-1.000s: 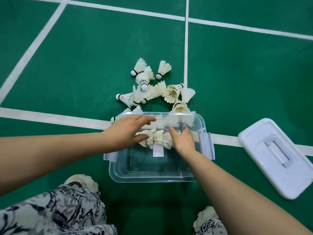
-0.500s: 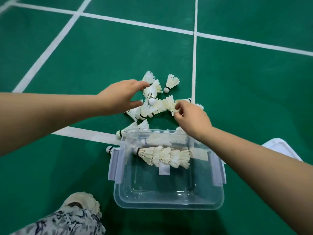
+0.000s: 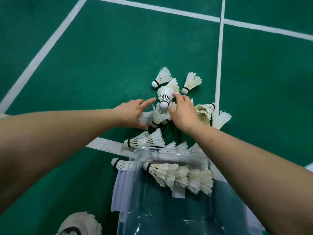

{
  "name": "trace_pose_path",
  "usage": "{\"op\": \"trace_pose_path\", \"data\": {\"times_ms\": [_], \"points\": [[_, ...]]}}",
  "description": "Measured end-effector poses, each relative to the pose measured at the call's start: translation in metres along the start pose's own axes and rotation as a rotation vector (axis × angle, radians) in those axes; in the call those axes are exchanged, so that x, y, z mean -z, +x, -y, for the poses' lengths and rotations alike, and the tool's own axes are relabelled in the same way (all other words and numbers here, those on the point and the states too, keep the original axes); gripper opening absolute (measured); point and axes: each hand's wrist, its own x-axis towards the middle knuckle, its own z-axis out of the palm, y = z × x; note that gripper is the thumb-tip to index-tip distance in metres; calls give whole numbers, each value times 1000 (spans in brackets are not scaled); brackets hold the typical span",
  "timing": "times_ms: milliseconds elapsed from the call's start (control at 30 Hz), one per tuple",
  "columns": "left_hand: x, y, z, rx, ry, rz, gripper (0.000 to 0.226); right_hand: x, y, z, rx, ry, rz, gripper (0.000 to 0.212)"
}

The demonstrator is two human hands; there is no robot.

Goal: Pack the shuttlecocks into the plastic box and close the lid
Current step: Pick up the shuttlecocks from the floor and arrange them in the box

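Beyond the plastic box (image 3: pixel 169 155), my left hand (image 3: pixel 132 114) is hovering, grip open, over the shuttlecock pile (image 3: pixel 156 118), while my right hand (image 3: pixel 184 114) is pinching one upright shuttlecock (image 3: pixel 164 95). A nested row (image 3: pixel 179 175) is lying inside the box.

The plastic box (image 3: pixel 152 209) sits at lower centre of the frame, with a nested row of shuttlecocks (image 3: pixel 179 175) lying in it along its far wall and a shoe (image 3: pixel 81 223) to its lower left. Above the box, at mid-frame, loose shuttlecocks (image 3: pixel 191 82) lie heaped on the floor. The left hand (image 3: pixel 132 114) is over the heap's left side and the right hand (image 3: pixel 183 112) over its right, with a cork-up shuttlecock (image 3: pixel 164 97) between them.
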Motion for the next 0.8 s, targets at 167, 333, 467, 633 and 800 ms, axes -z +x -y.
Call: {"op": "trace_pose_path", "data": {"times_ms": [167, 333, 467, 633, 800], "points": [[-12, 9, 14, 0, 63, 34, 101, 5, 36, 8, -23, -110, -46, 48], [-19, 19, 5, -51, 39, -30, 86, 7, 63, 15, 2, -157, 58, 56], [-27, 22, -1, -74, 10, -67, 73, 5, 72, 14, 30, -172, 117, 51], [-37, 24, -8, -35, -66, -110, 61, 13, 67, 5, -30, 5, 37, 31], [-28, 23, -10, -25, -134, -229, 58, 22, 52, 2, -48, 179, -59, 7]]}}
